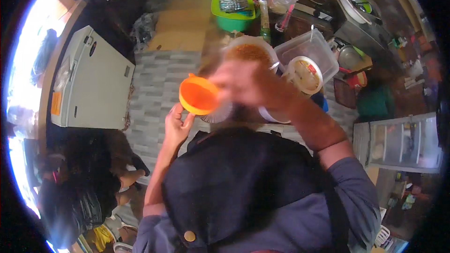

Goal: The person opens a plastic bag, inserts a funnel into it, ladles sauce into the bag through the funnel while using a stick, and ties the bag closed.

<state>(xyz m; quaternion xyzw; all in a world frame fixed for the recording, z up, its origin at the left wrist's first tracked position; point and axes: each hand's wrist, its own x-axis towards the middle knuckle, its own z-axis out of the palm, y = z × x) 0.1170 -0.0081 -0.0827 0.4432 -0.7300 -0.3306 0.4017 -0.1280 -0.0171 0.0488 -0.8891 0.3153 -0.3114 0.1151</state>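
My left hand (178,123) grips an orange plastic funnel (199,95) by its lower rim, its wide mouth turned up towards me. My right hand (237,80) is blurred by motion and reaches across to the funnel's right side; its fingers cannot be made out, nor whether they hold anything. Just beyond the right hand stands a bowl of reddish-brown food (248,52). A round tub with a lid (305,75) rests by a clear plastic bin (325,51) to the right. Below the funnel, a ribbed clear container (219,113) shows in part.
A green container (233,24) with packets on its lid stands at the far side, beside a tall green-and-white packet (264,21). A white chest freezer (102,80) is at left on the tiled floor (151,95). Clear plastic drawers (404,144) stand at right.
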